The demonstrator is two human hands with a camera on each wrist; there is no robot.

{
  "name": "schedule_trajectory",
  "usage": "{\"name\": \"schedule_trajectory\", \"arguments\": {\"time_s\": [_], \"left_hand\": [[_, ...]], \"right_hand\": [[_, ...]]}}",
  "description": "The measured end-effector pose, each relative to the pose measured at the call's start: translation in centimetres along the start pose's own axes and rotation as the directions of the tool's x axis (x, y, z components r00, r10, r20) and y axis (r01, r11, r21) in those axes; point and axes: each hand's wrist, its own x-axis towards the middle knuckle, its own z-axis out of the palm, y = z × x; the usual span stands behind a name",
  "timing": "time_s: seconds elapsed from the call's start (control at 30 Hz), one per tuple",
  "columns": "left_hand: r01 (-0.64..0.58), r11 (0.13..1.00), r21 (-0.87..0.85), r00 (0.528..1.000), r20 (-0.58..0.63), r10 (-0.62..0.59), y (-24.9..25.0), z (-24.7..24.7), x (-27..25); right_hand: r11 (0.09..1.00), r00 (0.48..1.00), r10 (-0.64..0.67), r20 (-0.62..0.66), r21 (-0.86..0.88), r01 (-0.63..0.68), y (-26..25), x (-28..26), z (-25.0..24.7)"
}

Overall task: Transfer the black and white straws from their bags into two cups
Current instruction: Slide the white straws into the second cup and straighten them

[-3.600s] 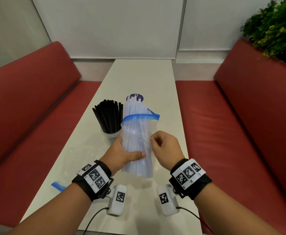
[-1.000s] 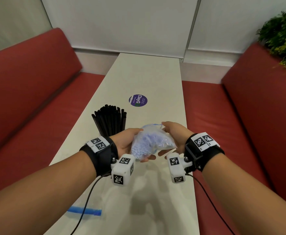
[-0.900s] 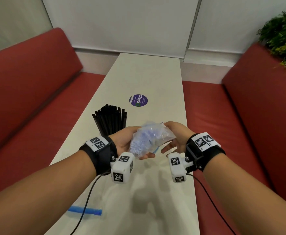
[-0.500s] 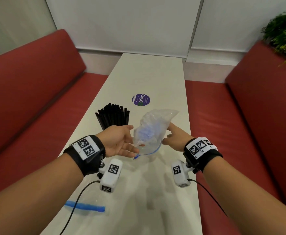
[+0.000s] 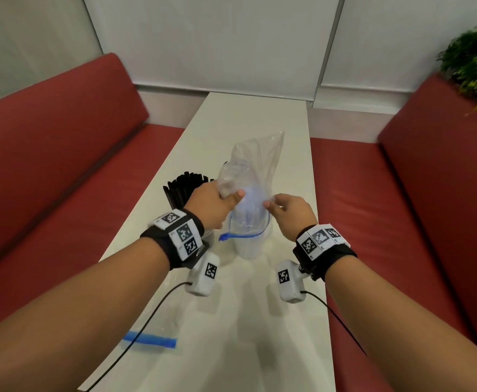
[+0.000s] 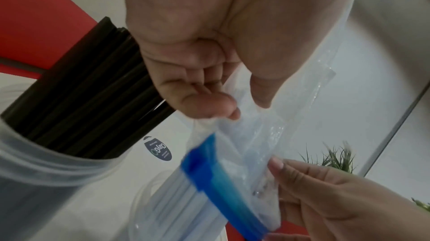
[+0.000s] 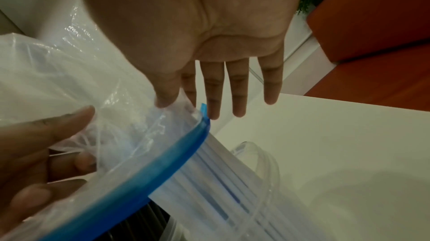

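A clear zip bag point(image 5: 255, 162) with a blue zipper point(image 5: 243, 236) hangs mouth down over a clear cup point(image 5: 248, 248). White straws point(image 5: 248, 210) stand in that cup, their upper part still inside the bag. My left hand point(image 5: 230, 195) grips the bag's left side with curled fingers point(image 6: 209, 105). My right hand point(image 5: 271, 202) pinches the bag's right side between thumb point(image 7: 163, 97) and forefinger, its other fingers straight. The white straws point(image 7: 221, 180) run from the zipper point(image 7: 163, 162) down into the cup rim point(image 7: 263, 156). Black straws point(image 5: 186, 183) fill a second cup point(image 6: 46, 171) behind my left wrist.
The long white table point(image 5: 259, 349) runs between two red benches point(image 5: 47, 171) point(image 5: 401, 222). An emptied bag with a blue zipper strip point(image 5: 149, 340) lies near the front left edge. A round sticker point(image 6: 158, 150) sits farther down the table. A plant point(image 5: 474, 52) stands at the back right.
The bag went from bundled in both hands to mouth down over the cup, and has risen off the straws. My left hand, open half a second ago, now grips it.
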Motion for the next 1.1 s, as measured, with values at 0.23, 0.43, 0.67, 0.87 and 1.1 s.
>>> {"name": "schedule_trajectory", "arguments": {"time_s": [0.23,0.43,0.67,0.87,1.1], "left_hand": [[-0.022,1.0,0.012,0.999,-0.022,0.022,2.7,-1.5,0.3],[-0.178,0.977,-0.121,0.983,-0.068,0.17,4.2,-3.7,0.0],[-0.359,0.908,-0.215,0.931,-0.155,0.331,4.2,-8.0,-5.5],[-0.016,0.946,-0.324,0.998,0.047,0.033,-3.9,-8.5,-10.2],[0.33,0.933,-0.14,0.895,0.36,-0.263,-12.4,-1.6,-13.0]], "right_hand": [[0.998,0.991,-0.042,-0.127,0.035,0.047,-1.0,-0.1,-1.7],[0.943,0.972,-0.131,-0.194,0.278,0.182,-4.7,-1.7,-3.5],[0.835,0.915,-0.275,-0.296,0.399,0.38,-7.9,-5.8,-4.5],[0.84,0.956,-0.259,-0.136,0.456,0.292,-4.5,-9.0,-1.9],[0.976,0.93,-0.123,0.347,0.212,0.05,1.6,-13.3,6.3]]}}
